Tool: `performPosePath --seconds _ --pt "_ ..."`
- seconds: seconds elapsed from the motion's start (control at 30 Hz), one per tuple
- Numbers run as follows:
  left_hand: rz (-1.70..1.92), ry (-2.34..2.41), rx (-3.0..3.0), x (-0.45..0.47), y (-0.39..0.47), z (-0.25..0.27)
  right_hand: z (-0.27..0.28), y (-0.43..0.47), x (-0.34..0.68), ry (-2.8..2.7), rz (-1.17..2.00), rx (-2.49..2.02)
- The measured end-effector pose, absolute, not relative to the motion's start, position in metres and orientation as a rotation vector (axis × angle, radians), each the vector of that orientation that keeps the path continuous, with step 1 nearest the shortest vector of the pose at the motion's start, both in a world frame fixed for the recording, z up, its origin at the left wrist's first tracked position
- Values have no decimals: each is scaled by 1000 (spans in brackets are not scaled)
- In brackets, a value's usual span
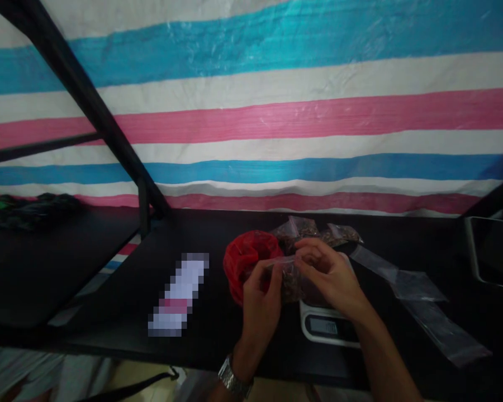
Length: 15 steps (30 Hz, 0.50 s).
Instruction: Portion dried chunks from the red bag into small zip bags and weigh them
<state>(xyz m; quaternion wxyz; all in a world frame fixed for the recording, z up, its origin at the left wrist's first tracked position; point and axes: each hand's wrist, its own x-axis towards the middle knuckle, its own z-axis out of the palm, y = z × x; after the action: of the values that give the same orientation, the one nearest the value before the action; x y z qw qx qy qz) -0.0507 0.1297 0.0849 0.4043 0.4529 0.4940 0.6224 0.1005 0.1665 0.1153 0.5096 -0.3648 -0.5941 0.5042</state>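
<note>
Above the digital scale (329,324), in the head view, both hands meet on one small clear plastic bag (288,279) filled with dark reddish-brown bits. The bag hangs directly over the scale's platform, its mouth uppermost and its long axis running roughly left to right between the two hands, tilted a little upward toward the right.

The left hand (260,298) comes up from below the scale's left edge, wrist wearing a metal watch (233,381); its fingers (263,269) are closed in a pinch on the left end of the bag's top strip. The right hand (333,276) lies across the scale from the right, and its fingers (308,252) are closed on the right part of the same strip, thumb beneath and forefinger above. Neither hand is farther from the bag than the other: both already have hold of it, so the bag lies between the fingertips rather than to one side.

Left of the scale, touching the bag's lower side, sits a crumpled red plastic bag (245,259). Behind the scale lie two more filled clear bags (318,230). Right of the scale, empty clear bags (419,304) lie flat on the black surface (109,312), well apart from the hands. The scale's display is lit, but its reading is too blurred to tell.
</note>
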Motion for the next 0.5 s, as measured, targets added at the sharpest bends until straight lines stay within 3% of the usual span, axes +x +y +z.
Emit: performPosePath --seconds 0.27,0.5 --pt "1647 1278 1115 -54 131 80 116 164 80 -1453 1023 -883" --pt "1688 1273 1154 -50 123 86 120 159 74 -1485 1070 -899"
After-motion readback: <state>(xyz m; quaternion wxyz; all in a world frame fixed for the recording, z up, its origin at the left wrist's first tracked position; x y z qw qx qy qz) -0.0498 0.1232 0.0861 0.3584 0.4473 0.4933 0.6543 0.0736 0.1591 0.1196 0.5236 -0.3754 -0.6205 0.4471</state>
